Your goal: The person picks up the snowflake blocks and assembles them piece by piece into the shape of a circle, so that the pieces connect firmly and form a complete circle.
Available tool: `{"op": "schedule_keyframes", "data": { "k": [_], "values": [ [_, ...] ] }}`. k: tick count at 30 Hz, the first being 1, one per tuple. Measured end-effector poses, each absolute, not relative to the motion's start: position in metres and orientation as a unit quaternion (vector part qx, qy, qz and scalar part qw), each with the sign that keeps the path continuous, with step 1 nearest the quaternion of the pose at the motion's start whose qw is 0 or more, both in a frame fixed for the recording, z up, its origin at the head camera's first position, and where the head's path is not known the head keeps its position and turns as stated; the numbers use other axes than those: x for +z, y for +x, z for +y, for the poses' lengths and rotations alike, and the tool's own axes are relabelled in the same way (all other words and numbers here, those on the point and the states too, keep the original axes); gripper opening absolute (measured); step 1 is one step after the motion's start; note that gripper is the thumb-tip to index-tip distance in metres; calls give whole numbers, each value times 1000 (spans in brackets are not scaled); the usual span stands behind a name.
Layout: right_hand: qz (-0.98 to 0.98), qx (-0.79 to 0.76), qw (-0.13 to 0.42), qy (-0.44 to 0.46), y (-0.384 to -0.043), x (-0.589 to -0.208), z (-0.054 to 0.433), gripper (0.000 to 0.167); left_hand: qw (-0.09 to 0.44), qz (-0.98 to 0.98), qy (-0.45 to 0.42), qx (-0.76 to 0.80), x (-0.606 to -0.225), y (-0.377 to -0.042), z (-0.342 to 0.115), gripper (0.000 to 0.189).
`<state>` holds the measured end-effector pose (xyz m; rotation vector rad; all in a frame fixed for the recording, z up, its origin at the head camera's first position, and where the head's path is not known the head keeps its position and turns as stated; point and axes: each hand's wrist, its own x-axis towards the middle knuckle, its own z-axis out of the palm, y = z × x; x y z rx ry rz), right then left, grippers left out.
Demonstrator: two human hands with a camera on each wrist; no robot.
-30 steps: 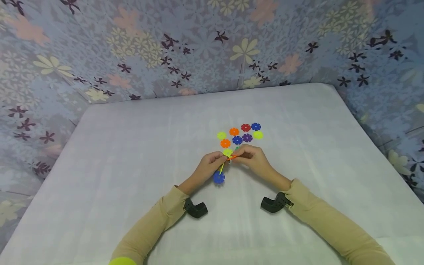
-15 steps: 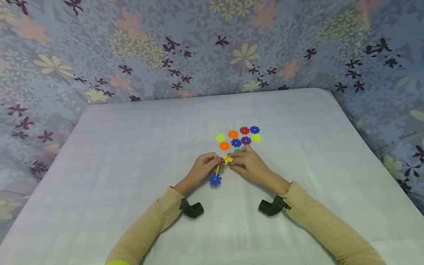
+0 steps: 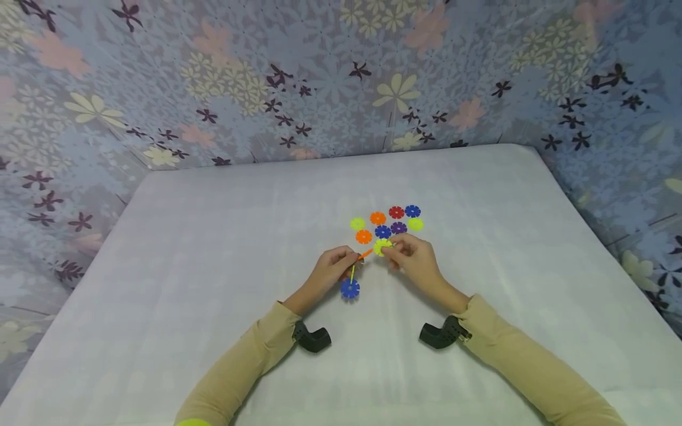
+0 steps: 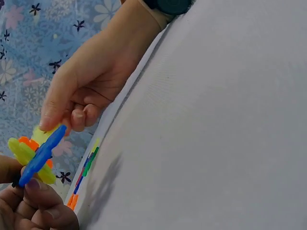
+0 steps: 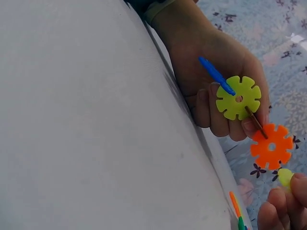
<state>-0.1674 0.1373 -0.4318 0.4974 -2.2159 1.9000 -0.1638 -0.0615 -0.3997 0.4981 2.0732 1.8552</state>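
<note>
My left hand holds a small assembly of notched plastic discs slotted together. A blue disc hangs from it at the near end. An orange disc sticks out at the far end, joined through a dark brown disc seen edge-on to a yellow-green disc. My right hand pinches a loose yellow-green disc between thumb and fingers, just right of the orange one. The left wrist view shows the assembly low at the left, with the right hand above it.
Beyond the hands, loose discs lie flat on the white-covered table: yellow-green, orange, red, blue, purple and others. A green disc shows in the left wrist view. A flower-patterned backdrop stands behind.
My right hand has let go of the orange disc on the assembly and picked up a yellow-green disc from the table. My left hand keeps its hold, shifted only slightly.
</note>
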Motion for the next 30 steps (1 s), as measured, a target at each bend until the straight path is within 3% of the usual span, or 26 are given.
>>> {"op": "schedule_keyframes", "data": {
  "k": [5, 10, 17, 30],
  "values": [
    [-723, 677, -1, 138, -163, -424, 139, 21, 145, 735, 194, 633, -402, -163, -62, 24],
    [-702, 696, -45, 148, -171, -433, 142, 30, 140, 738, 199, 629, -401, -164, -63, 25],
    [-660, 734, -43, 152, -173, -434, 142, 16, 149, 739, 201, 625, -398, -165, -63, 25],
    [-639, 743, -47, 191, -171, -437, 141, 12, 146, 754, 236, 595, -397, -165, -65, 23]
  ]
}}
